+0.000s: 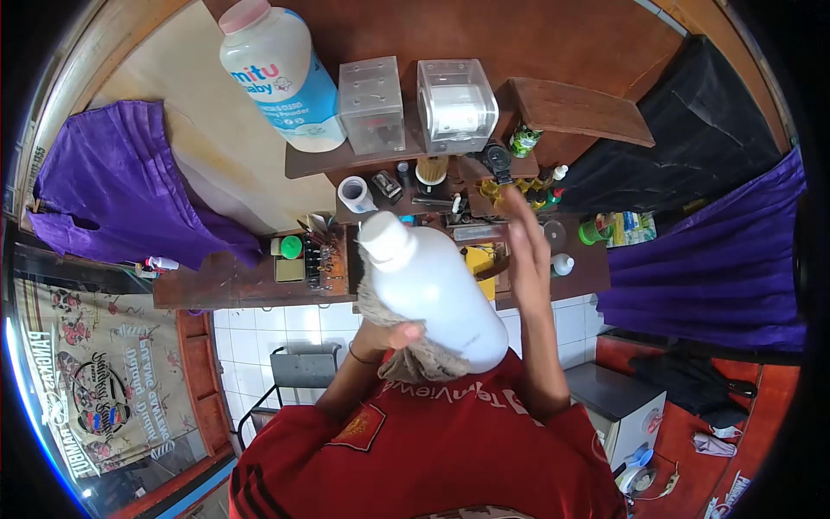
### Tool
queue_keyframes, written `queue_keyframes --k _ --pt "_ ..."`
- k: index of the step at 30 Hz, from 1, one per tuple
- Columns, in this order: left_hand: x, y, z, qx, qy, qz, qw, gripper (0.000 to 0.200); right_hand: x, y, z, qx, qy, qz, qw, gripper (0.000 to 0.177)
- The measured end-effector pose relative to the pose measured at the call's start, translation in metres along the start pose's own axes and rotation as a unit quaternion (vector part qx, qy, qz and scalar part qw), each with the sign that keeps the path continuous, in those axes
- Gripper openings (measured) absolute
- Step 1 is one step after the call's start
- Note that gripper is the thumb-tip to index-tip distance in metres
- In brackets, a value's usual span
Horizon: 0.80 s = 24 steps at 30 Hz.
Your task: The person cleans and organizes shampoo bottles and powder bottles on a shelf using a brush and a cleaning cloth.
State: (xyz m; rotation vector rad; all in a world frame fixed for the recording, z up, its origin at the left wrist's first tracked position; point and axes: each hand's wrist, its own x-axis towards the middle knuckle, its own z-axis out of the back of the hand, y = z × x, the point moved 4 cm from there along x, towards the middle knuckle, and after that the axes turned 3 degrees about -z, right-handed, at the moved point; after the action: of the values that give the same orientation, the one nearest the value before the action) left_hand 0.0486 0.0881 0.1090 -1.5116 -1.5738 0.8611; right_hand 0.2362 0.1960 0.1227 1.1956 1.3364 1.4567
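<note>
A large white plastic bottle with a white screw cap is tilted in front of my chest, cap toward the upper left. My left hand grips it from the left, thumb across its lower side. A grey-brown cloth is bunched between that hand and the bottle, running along its left side and underneath. To the right of the bottle, my right hand is raised with its fingers stretched out, apart from the bottle and holding nothing visible. It overlaps the shelf items behind it.
A baby powder bottle and two clear boxes stand on the upper shelf. Below are a paper roll, a brush and small bottles. Purple curtains hang at both sides. A chair stands lower left.
</note>
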Motion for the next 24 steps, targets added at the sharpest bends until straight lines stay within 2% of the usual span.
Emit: queue_keyframes --k 2,4,5,9,12,13,16,17,20,24 --pt "-0.001 -0.001 -0.005 -0.029 0.021 -0.014 0.999 0.108 0.03 0.031 -0.019 -0.065 -0.025 0.077 0.995 0.066" --pt "-0.006 0.0 -0.007 -0.013 0.017 -0.017 1.0 0.112 0.062 0.037 -0.028 -0.069 -0.047 0.118 0.99 0.072" --pt "-0.008 0.004 -0.004 0.005 0.022 -0.024 0.999 0.114 0.076 0.04 -0.032 -0.083 -0.054 0.111 0.989 0.082" --pt "-0.015 -0.003 -0.002 -0.006 0.006 -0.014 1.0 0.114 0.098 0.049 -0.053 -0.111 -0.069 0.147 0.98 0.092" --pt "-0.015 -0.012 -0.002 -0.011 0.0 -0.01 1.0 0.115 0.099 0.061 -0.065 -0.112 -0.124 0.21 0.963 0.109" --pt "-0.014 -0.015 -0.001 -0.008 -0.007 -0.012 1.0 0.117 0.095 0.067 -0.067 -0.15 -0.133 0.218 0.955 0.102" --pt "-0.017 -0.022 -0.004 -0.007 -0.017 -0.01 1.0 0.119 0.096 0.06 -0.063 -0.147 -0.139 0.254 0.946 0.095" --pt "-0.016 -0.023 -0.004 -0.008 -0.02 -0.006 1.0 0.12 0.092 0.061 -0.057 -0.143 -0.165 0.26 0.941 0.086" --pt "-0.016 -0.02 -0.002 -0.007 -0.015 -0.016 1.0 0.12 0.086 0.074 -0.039 -0.019 -0.176 0.254 0.951 0.08" --pt "-0.011 -0.023 -0.008 -0.013 -0.02 -0.006 1.0 0.119 0.082 0.085 -0.027 -0.017 -0.185 0.226 0.956 0.081"
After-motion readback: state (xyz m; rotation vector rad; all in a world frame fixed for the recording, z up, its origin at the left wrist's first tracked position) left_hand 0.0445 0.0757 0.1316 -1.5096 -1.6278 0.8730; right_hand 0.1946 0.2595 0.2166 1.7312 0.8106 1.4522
